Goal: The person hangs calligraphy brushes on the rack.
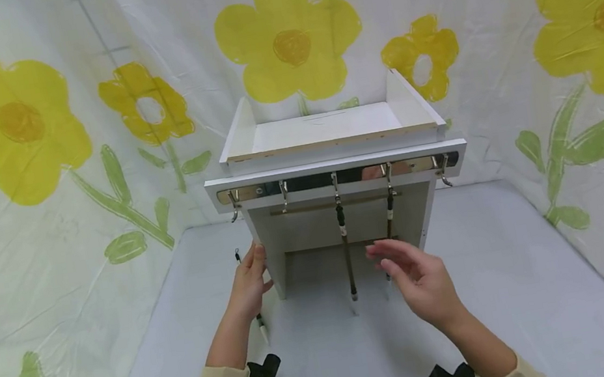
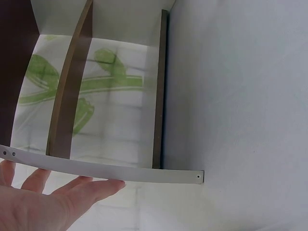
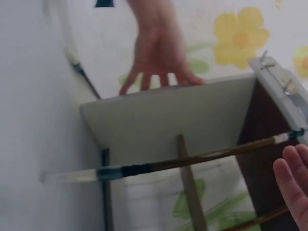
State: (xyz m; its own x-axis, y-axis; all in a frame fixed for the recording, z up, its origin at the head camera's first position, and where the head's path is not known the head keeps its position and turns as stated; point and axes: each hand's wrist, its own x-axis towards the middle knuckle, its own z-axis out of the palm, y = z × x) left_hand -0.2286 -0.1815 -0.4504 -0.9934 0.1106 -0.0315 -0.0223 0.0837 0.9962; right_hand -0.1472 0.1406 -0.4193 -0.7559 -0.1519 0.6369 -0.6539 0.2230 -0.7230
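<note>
A small white shelf unit point(image 1: 430, 214) stands on the table, with a row of metal hooks point(image 1: 284, 194) along its front rail. One calligraphy brush point(image 1: 347, 254) hangs tip down from the middle hook. A second brush point(image 1: 389, 217) hangs from the hook to its right, partly behind my right hand point(image 1: 423, 278). That hand hovers just in front, fingers loosely bent, holding nothing. My left hand point(image 1: 246, 286) touches the outer face of the left side panel point(image 2: 96, 168) with spread fingers. Another brush point(image 1: 262, 330) lies on the table beside my left hand, partly hidden by it.
The light table point(image 1: 531, 284) extends to both sides of the shelf unit. A white sheet point(image 1: 185, 49) with painted yellow flowers hangs behind and around it. The shelf's upper tray point(image 1: 324, 127) has raised sides. Black wrist mounts point(image 1: 265, 367) sit on both forearms.
</note>
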